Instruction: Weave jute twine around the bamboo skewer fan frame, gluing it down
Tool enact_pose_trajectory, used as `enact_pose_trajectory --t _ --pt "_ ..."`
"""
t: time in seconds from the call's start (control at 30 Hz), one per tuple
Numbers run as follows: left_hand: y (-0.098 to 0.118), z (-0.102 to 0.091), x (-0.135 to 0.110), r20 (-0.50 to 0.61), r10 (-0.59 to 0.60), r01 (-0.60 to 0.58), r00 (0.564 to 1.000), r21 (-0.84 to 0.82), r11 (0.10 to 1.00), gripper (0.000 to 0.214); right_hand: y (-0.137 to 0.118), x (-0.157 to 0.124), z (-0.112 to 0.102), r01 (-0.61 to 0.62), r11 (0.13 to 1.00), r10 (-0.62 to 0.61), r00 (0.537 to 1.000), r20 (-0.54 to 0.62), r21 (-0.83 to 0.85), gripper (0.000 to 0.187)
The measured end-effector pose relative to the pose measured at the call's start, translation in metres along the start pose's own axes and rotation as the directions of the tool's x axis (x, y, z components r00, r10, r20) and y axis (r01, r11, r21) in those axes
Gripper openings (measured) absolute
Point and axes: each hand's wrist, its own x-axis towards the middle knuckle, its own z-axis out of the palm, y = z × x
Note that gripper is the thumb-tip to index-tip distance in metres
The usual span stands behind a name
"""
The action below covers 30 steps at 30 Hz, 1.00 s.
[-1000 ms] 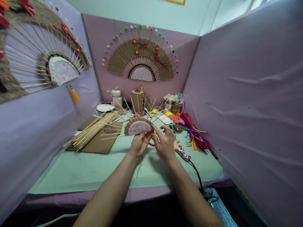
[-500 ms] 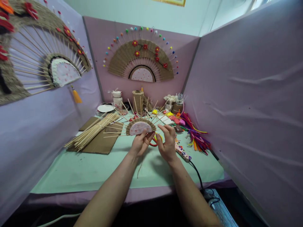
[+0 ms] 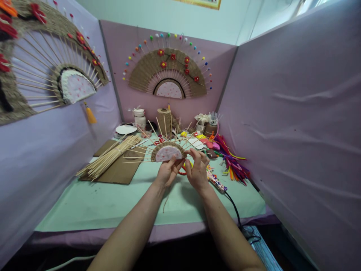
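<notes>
I hold a small half-made fan [image 3: 168, 153] above the table: a pink spotted half-disc edged with wound jute, with thin wooden sticks fanning out from it. My left hand [image 3: 167, 172] grips its lower edge from below. My right hand [image 3: 197, 170] is at its right end, fingers pinched at the jute rim; a thin jute strand [image 3: 166, 202] hangs down under my hands. Red-handled scissors [image 3: 182, 170] lie on the table just behind my hands.
A bundle of wooden sticks [image 3: 110, 158] lies on brown cardboard [image 3: 118, 171] at the left. A patterned glue gun [image 3: 216, 180] with black cord lies at the right, by coloured pipe cleaners [image 3: 232, 160]. A jute spool [image 3: 164, 119], jars and foam pieces stand at the back. Finished fans hang on the purple partition walls.
My right hand has drawn in from an open reach to a pinch at the fan's right end. The fan has shifted slightly right and up.
</notes>
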Motion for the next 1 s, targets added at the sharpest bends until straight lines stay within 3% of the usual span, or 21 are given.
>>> enact_pose_trajectory --t 0.33,0.47,0.57,0.7,1.0 --pt "-0.0012 -0.0035 0.0028 -0.017 0.068 -0.066 0.998 0.090 0.994 0.024 -0.0049 0.0038 0.0016 -0.097 0.990 0.105 0.992 0.076 -0.102 0.039" --pt "0.0022 -0.0047 0.0039 -0.030 0.039 -0.038 0.999 0.005 0.999 0.020 -0.0015 0.0021 0.0004 -0.083 0.994 0.079 0.995 -0.053 -0.075 0.044" --pt "0.0039 -0.0060 0.0048 -0.057 0.010 -0.012 0.998 -0.037 0.999 0.019 0.0010 0.0014 -0.0010 -0.091 0.995 0.082 0.984 -0.156 -0.050 0.033" --pt "0.0036 -0.0070 0.0050 -0.052 0.006 -0.009 0.999 -0.049 0.999 0.017 0.0016 0.0018 -0.0001 -0.082 0.994 0.074 0.992 -0.103 -0.076 0.022" --pt "-0.0035 -0.0043 0.0031 -0.037 0.088 -0.087 0.995 0.030 0.996 0.021 0.0018 0.0020 0.0023 -0.045 0.989 0.041 0.999 -0.036 -0.141 0.025"
